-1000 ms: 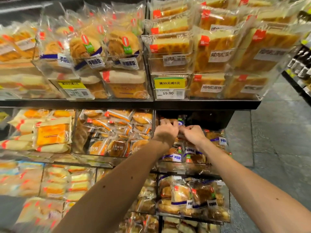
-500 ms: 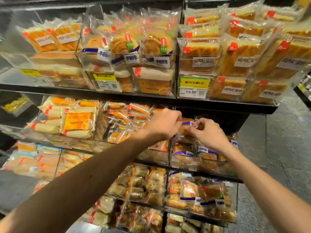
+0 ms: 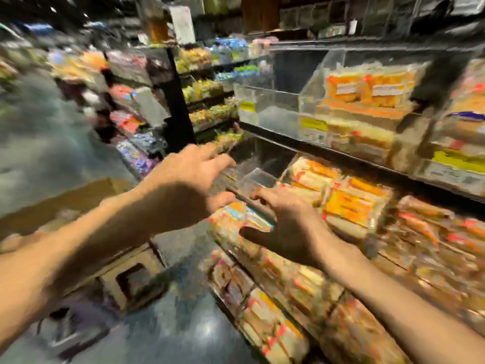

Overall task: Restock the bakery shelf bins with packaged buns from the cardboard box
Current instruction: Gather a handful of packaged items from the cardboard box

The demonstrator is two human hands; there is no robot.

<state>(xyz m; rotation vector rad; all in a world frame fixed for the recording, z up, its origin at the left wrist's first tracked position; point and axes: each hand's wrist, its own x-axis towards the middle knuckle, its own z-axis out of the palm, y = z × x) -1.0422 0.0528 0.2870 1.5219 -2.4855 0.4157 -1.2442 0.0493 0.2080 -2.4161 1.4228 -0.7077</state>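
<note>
The whole view is motion-blurred. My left hand reaches forward with fingers spread and holds nothing, in front of the left end of the bakery shelf. My right hand hovers with relaxed fingers over the front edge of a clear bin on the middle shelf; I cannot tell whether it touches it. Packaged buns in orange and yellow wrappers fill the bins to its right. The brown cardboard box sits low on the left, under my left forearm.
The box rests on a low wooden stand. Another clear bin stands on the upper shelf beside bins of wrapped bread. A black upright post ends the shelf; the aisle floor and further shelves run off to the left.
The view has swung left, away from the right-hand bins. Both hands have left the bun packets they were handling; the cardboard box and aisle have come into view.
</note>
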